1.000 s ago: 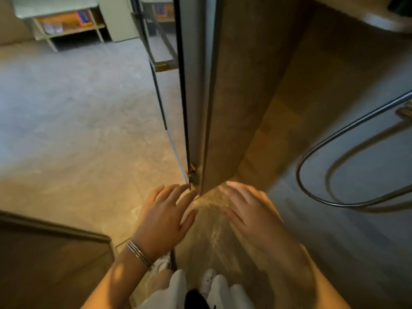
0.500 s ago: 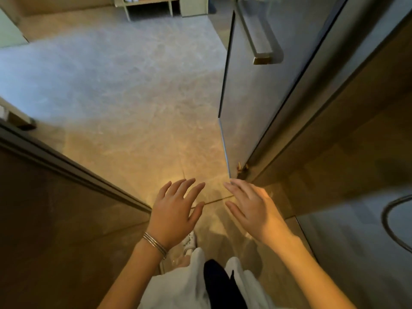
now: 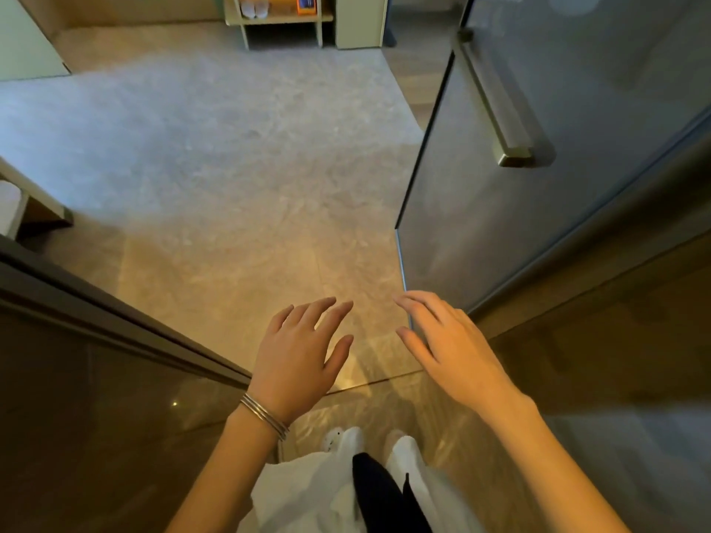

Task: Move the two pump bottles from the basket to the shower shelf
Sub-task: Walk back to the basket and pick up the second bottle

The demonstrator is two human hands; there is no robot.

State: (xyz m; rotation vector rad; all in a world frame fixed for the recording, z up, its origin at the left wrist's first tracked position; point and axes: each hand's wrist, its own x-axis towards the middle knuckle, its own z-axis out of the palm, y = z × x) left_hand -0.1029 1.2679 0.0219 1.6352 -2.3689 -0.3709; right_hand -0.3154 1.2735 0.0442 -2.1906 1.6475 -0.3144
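The pale stone-tiled floor (image 3: 231, 167) fills most of the view and runs away to the far wall. On the right a tall glass door (image 3: 577, 186) stands swung open, with a long metal bar handle (image 3: 496, 105) fixed to it. A dark glossy panel (image 3: 96, 398) closes off the left side, so the person stands in a narrow opening between the two. Against the far wall is a low shelving unit (image 3: 243, 32) with small items on it, too distant to name.

The left hand (image 3: 300, 352) and right hand (image 3: 450, 348) are held out in front at waist height, near each other but apart. Both have fingers spread and loosely straight, and both are empty. Thin metal bangles (image 3: 265, 415) circle the left wrist. White shoes (image 3: 342, 436) show below, toes near the threshold line.

The pump bottles, the basket and the shower shelf are all out of view, so where the bottles now sit cannot be told.

With nothing carried, this reads as a walking stretch between the two places, most likely heading out to the basket. How many bottles are already moved is unknowable here. The next move calls for finding the basket, then wrapping a hand round a bottle's body rather than its pump head, and keeping it upright past the door edge.
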